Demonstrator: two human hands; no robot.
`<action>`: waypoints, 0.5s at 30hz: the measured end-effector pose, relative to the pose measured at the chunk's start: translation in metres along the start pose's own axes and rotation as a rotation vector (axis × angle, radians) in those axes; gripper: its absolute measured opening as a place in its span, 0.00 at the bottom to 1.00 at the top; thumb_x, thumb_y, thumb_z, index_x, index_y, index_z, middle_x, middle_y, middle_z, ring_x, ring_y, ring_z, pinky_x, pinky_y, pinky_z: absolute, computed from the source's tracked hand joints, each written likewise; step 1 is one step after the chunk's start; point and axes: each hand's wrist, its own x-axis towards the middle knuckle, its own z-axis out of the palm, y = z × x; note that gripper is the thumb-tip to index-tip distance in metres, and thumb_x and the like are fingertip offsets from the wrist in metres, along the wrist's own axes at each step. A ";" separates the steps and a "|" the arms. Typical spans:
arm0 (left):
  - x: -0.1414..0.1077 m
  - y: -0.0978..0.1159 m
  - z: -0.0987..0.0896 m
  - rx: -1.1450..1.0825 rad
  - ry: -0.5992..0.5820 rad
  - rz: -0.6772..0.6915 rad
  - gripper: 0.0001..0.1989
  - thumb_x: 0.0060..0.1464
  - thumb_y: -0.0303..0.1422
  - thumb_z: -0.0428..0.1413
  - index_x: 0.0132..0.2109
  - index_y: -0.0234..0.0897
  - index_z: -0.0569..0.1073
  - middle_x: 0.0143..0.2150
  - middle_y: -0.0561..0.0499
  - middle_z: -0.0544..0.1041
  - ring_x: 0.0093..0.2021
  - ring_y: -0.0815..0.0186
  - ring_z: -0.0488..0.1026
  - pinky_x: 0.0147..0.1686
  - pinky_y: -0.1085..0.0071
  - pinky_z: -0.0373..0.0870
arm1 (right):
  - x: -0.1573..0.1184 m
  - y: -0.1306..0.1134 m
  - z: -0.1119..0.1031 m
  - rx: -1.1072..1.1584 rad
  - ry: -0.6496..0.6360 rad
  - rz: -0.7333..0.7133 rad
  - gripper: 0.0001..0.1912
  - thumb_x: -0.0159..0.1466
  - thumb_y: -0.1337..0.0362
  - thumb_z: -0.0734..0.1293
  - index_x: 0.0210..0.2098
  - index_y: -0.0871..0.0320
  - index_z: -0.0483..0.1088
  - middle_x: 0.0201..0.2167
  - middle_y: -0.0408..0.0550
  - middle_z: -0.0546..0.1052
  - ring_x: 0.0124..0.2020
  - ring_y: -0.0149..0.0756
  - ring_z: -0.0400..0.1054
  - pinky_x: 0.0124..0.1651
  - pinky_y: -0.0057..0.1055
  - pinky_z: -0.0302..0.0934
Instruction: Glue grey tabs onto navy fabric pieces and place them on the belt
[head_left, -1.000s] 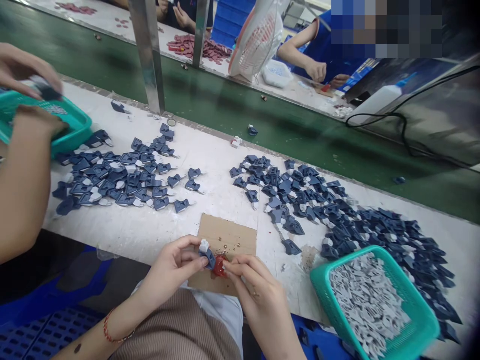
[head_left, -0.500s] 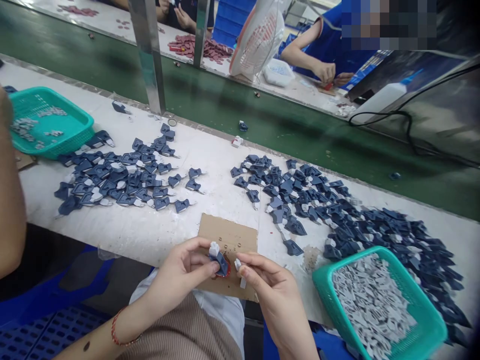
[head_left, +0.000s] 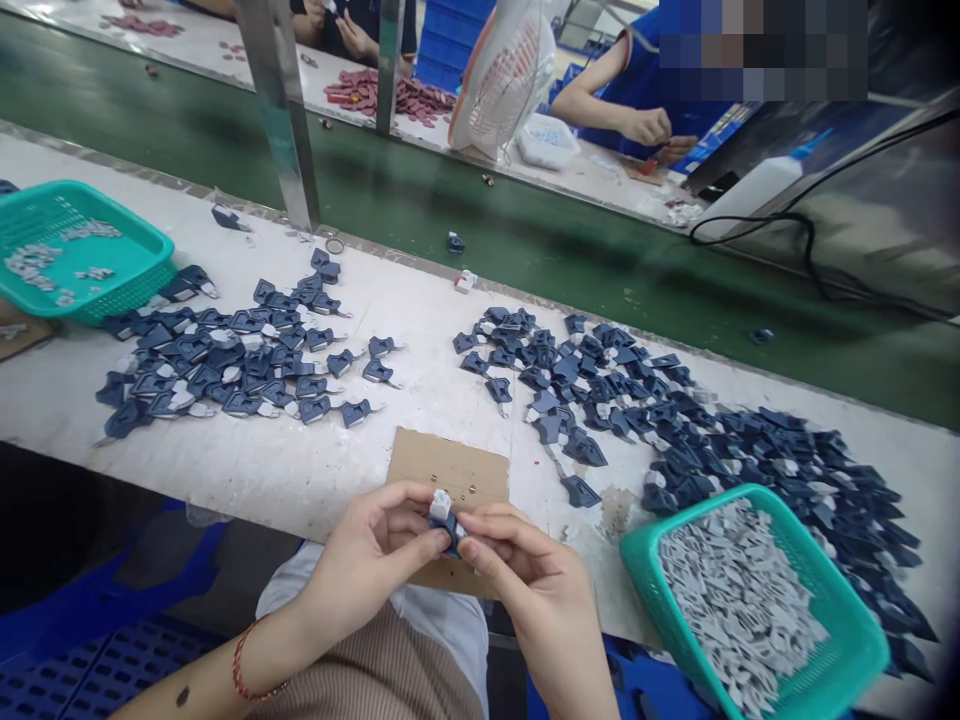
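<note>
My left hand (head_left: 390, 545) pinches a dark blue plastic part (head_left: 444, 525) with a light grey piece on its top end. My right hand (head_left: 517, 555) is closed on a small light grey plastic piece (head_left: 460, 534), mostly hidden by the fingers, and holds it against the right side of the blue part. Both hands are above a brown cardboard sheet (head_left: 420, 460) at the table's front edge. To the right, a green basket (head_left: 637, 560) holds many loose grey pieces (head_left: 739, 600).
Dark blue parts lie in a left pile (head_left: 225, 365) and a long right pile (head_left: 720, 450). Another green basket (head_left: 142, 285) stands at the left. A metal post (head_left: 277, 120) rises behind the table, beyond it a green belt (head_left: 375, 210). Co-workers' hands (head_left: 649, 128) work across it.
My right hand has moved left and brought its grey piece against the blue part. The view has shifted slightly, and the person's arm at the left edge is out of sight.
</note>
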 end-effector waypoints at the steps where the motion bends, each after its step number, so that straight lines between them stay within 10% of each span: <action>1: 0.000 0.000 0.000 -0.001 0.002 0.001 0.14 0.48 0.34 0.67 0.41 0.34 0.75 0.33 0.50 0.81 0.33 0.67 0.77 0.38 0.74 0.71 | 0.000 0.000 0.000 -0.015 0.010 -0.017 0.04 0.58 0.62 0.73 0.34 0.50 0.81 0.34 0.47 0.78 0.38 0.35 0.73 0.40 0.28 0.69; 15: 0.005 0.010 0.007 0.149 -0.162 0.152 0.14 0.51 0.37 0.64 0.45 0.41 0.82 0.46 0.45 0.79 0.44 0.55 0.77 0.43 0.64 0.75 | 0.002 0.001 0.005 0.546 -0.002 0.306 0.12 0.47 0.62 0.81 0.27 0.54 0.75 0.26 0.41 0.76 0.27 0.29 0.70 0.30 0.23 0.65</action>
